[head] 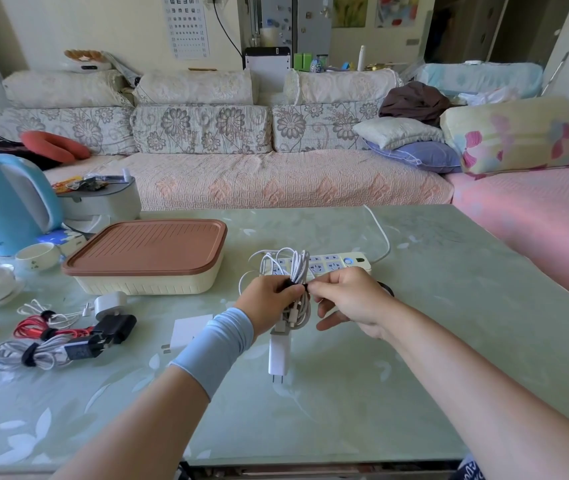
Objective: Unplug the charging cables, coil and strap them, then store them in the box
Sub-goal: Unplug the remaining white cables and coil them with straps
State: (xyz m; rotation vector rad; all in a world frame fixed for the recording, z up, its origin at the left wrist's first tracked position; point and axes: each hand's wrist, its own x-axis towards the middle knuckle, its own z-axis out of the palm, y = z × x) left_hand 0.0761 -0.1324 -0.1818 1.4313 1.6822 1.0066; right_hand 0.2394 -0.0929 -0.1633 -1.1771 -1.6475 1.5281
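W/ the left hand point(271, 299) we hold the white cable coil point(297, 268) at its middle, grip clamped round it, just above the table point(414, 341). The coil's long way runs up & down: loops on top, white plug point(279, 353) hanging at the bottom. The black strap point(289, 285) goes across the middle, so it cuts the long way. Its loose end sticks out on the right side, & the right hand point(349, 303) pinches it there, fingertips tight on it. So the right hand is the one to pull the strap round, we think, while the left holds the coil steady. The box point(144, 285) sits to the left & a bit further off, lid point(148, 242) on, nearer the left hand. The power strip point(331, 264) lies just behind the coil.
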